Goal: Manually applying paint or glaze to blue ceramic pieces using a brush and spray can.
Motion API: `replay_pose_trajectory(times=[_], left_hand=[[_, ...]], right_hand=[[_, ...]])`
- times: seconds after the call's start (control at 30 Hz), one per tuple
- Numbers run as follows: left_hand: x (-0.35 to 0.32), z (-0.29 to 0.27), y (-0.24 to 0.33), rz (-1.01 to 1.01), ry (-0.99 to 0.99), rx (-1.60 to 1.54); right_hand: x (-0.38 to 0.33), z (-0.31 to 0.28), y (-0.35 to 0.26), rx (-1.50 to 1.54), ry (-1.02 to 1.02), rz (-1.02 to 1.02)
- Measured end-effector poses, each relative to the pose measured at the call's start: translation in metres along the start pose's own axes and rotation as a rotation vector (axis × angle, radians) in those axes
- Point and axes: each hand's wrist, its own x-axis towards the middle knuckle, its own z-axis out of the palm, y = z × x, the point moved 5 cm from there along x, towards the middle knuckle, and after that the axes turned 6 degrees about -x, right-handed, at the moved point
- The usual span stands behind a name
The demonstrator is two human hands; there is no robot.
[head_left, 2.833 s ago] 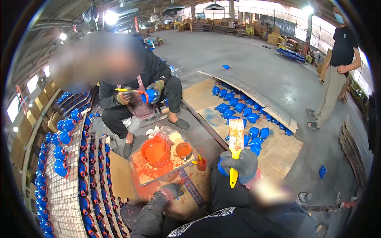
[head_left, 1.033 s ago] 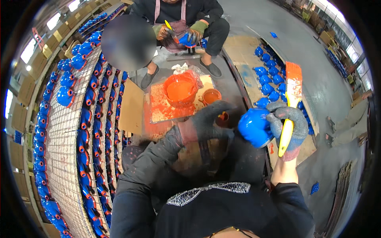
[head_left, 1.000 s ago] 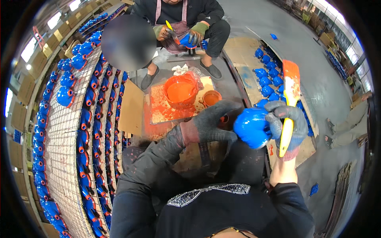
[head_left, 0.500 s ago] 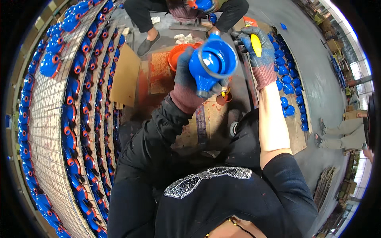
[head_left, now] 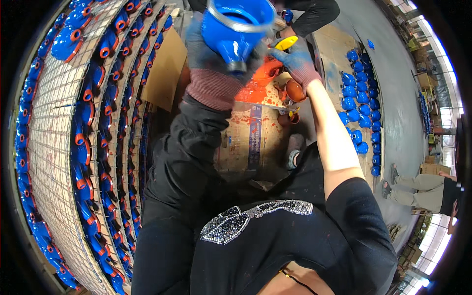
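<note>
My left hand [head_left: 204,54], in a grey-blue glove with a maroon cuff, grips a blue-painted metal housing [head_left: 233,46]. Its wide round opening has a bare metal rim, and a threaded spout points towards me. My right hand [head_left: 298,65], gloved alike, is closed round a tool with a yellow handle [head_left: 286,43]; its working end cannot be made out. Below that hand is an orange-red container [head_left: 268,69] smeared with paint. Close to the right wrist sits a small reddish-brown cup [head_left: 295,91]. A smaller pot [head_left: 286,119] with a yellow-handled thing in it stands nearer to me.
Wire-mesh racks [head_left: 54,128] on the left carry rows of blue housings with red-orange ends. A cardboard sheet [head_left: 164,71] leans beside them. At the right, several blue housings [head_left: 363,108] stand on cardboard. Another person's leg [head_left: 314,17] is ahead; someone else [head_left: 427,189] is far right.
The blue housing has moved up and left with my left hand, its spout turned towards me. My right hand has lowered and shifted left, near the orange-red container, its yellow handle tilted over.
</note>
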Motion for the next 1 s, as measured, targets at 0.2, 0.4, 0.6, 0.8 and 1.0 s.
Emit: replay_pose_trajectory(times=[0.2,0.4,0.6,0.8,1.0], left_hand=[[-0.008,0.005,0.042,0.205,0.089,0.198],[-0.003,0.021,0.063,0.377,0.137,0.41],[0.0,0.015,0.048,0.286,0.001,0.426],[0.006,-0.013,0.02,0.265,0.157,0.881],[0.003,0.001,-0.022,0.602,0.021,1.782]], right_hand=[[0.03,0.064,0.042,-0.02,-0.036,-0.022],[0.026,0.072,0.048,-0.339,-0.218,0.006],[-0.012,0.032,0.039,0.067,-0.209,0.012],[-0.061,-0.051,-0.046,0.219,0.235,0.141],[-0.119,-0.118,-0.095,0.389,0.659,-0.286]])
